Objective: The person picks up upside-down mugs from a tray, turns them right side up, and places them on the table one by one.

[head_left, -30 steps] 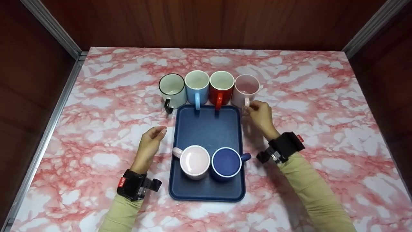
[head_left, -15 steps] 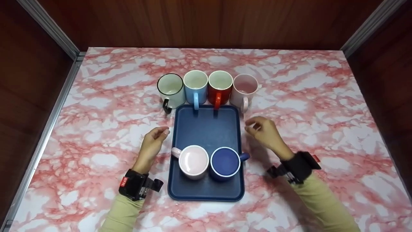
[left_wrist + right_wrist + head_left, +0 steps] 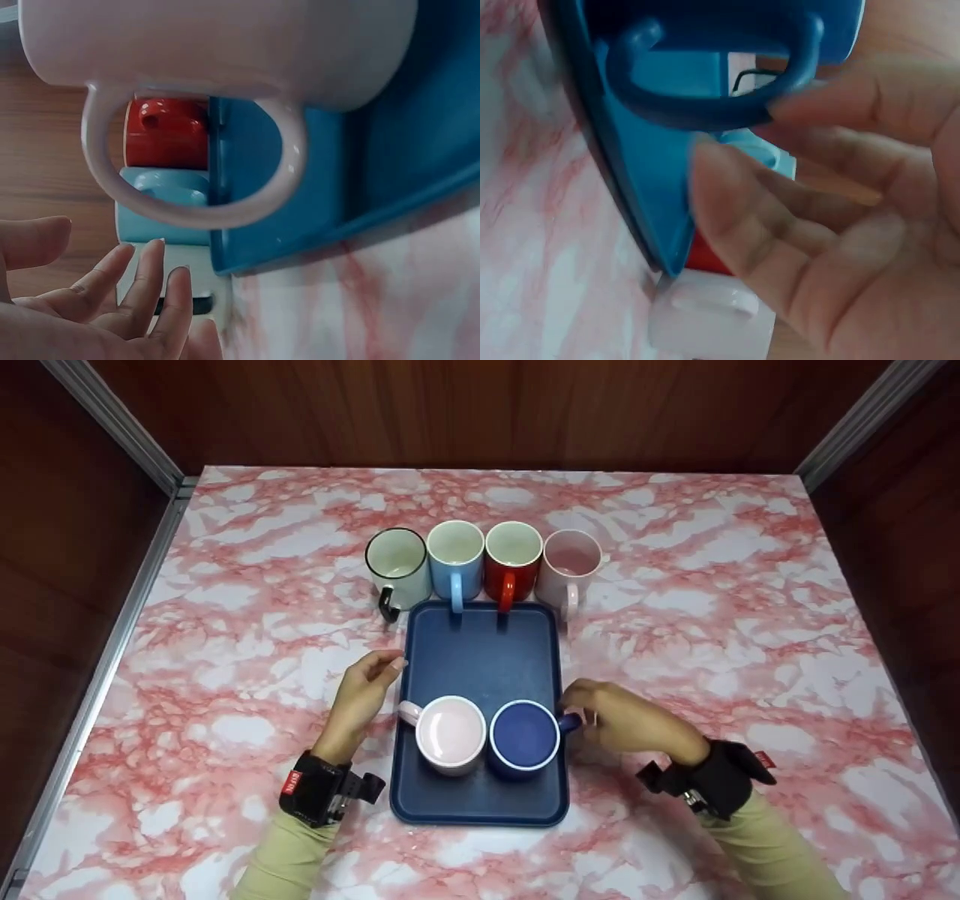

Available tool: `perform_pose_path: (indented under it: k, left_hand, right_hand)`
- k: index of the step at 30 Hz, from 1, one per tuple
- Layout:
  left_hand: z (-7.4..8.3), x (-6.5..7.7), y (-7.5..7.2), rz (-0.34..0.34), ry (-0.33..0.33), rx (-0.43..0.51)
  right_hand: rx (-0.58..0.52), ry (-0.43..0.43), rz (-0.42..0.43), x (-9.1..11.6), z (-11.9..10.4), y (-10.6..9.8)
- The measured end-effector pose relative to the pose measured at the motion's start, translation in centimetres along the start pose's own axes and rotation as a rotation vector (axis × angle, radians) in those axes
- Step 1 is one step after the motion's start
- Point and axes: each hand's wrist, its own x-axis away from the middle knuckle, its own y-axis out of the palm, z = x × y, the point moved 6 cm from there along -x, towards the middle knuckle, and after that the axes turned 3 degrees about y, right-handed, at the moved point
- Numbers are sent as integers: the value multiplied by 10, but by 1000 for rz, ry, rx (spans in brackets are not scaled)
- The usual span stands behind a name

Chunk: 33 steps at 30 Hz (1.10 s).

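My right hand [image 3: 619, 716] is at the handle of the dark blue mug [image 3: 525, 737], which stands on the blue tray [image 3: 480, 810]. In the right wrist view the thumb tip overlaps the mug handle [image 3: 697, 112], while the loosely bent fingers [image 3: 727, 195] lie apart from it. My left hand [image 3: 360, 694] hovers by the tray's left edge, fingers relaxed and holding nothing. Beside the dark blue mug stands a pale pink mug [image 3: 452, 735], its handle pointing left. That handle [image 3: 202, 217] looms large in the left wrist view, beyond the spread fingers [image 3: 142, 292].
Behind the tray is a row of mugs: white with a black handle [image 3: 397, 559], light blue [image 3: 456, 555], red [image 3: 514, 555] and light pink [image 3: 571, 562]. Their handles face the tray. The marbled table [image 3: 712, 607] ends at a wooden wall [image 3: 480, 420].
My right hand has left the light pink mug's handle in the row and come down to the dark blue mug's handle. My left hand has shifted slightly right, toward the tray.
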Motion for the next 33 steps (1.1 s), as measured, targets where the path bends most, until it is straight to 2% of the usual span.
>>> perform_pose_path:
  k: [2, 4, 13, 17, 27, 33]
  left_hand:
    - [4, 1, 2, -9, 12, -7]
    - [8, 3, 4, -21, 19, -13]
    - [22, 11, 13, -67, 58, -21]
    - [27, 15, 17, -89, 84, -25]
    - [38, 19, 26, -120, 119, -51]
    - [42, 21, 31, -130, 108, -44]
  right_hand:
    - [34, 7, -46, 0, -4, 6]
    - [67, 15, -53, 0, -6, 9]
    - [137, -35, 101, -1, -13, 11]
    - [170, -48, 131, -1, -15, 11]
    - [245, -46, 67, 0, -21, 15]
    - [296, -76, 74, 3, -23, 18]
